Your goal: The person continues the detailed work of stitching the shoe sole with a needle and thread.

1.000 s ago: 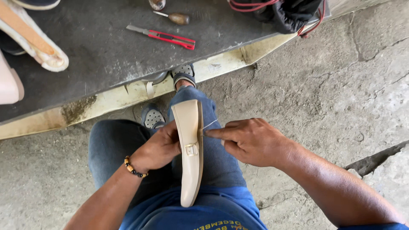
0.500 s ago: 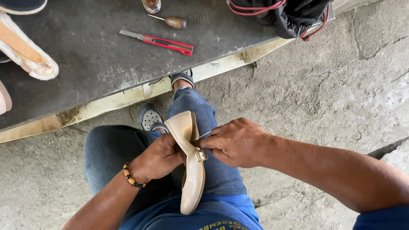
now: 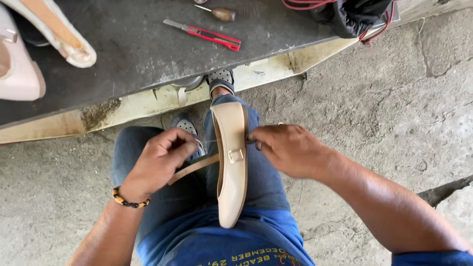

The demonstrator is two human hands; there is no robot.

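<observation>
One container shows: a black bag point(image 3: 352, 17) with red cords at the far right edge of the dark board point(image 3: 148, 54); its contents cannot be seen. On the same board lie a red-handled cutter point(image 3: 207, 35), a wooden-handled tool point(image 3: 219, 13) at the far edge, a pale pink shoe point(image 3: 17, 69) at the far left, and an upturned shoe point(image 3: 59, 32) showing its light sole beside it.

Surface: the board is dark and scuffed, with a worn cream edge facing the person. Below and to the right lies rough grey concrete floor point(image 3: 394, 108), cracked in places. The person sits with legs in blue jeans point(image 3: 266, 182), sandalled feet under the board's edge.

Item in hand: a beige flat shoe point(image 3: 231, 167) stands across the lap, toe near the body, heel toward the board, with a small metal buckle on its upper. A thin tan strip, seemingly a loose insole, juts out to its left. The left hand point(image 3: 157, 162), a beaded bracelet point(image 3: 129, 199) at its wrist, is closed on that strip. The right hand point(image 3: 290, 150) pinches the shoe's right rim, fingers narrow; a fine thread runs across the opening between the hands.
</observation>
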